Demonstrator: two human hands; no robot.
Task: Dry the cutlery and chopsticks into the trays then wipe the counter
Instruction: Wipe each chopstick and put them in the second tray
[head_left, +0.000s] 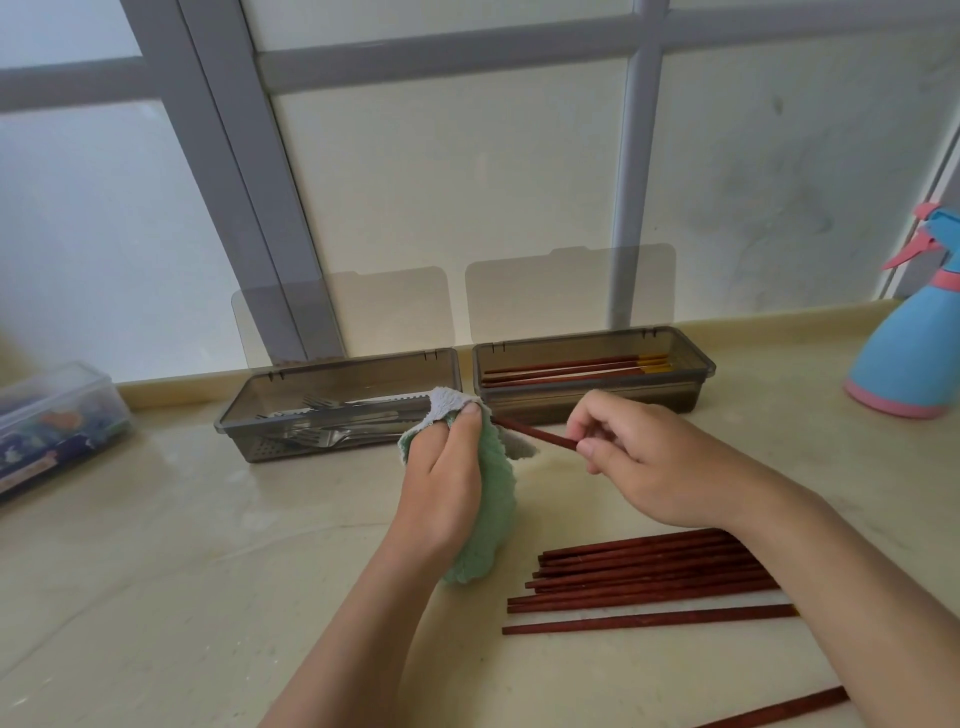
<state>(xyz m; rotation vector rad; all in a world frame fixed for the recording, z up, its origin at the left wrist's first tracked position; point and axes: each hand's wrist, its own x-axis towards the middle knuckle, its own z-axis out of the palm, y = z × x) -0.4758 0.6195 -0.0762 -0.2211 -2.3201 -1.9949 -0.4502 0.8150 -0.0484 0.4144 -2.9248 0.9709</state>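
Green cloth (488, 499) wraps chopstick (540, 435); right hand (639, 457) pinches.

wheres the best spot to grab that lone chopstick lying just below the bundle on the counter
Probably best to pinch the lone chopstick near its middle, coming straight down from above, with thumb and fingertip on its two long sides. It lies flat on the counter, with a gap between it and the bundle, so both sides are free. It is too thin and low for a sideways approach.
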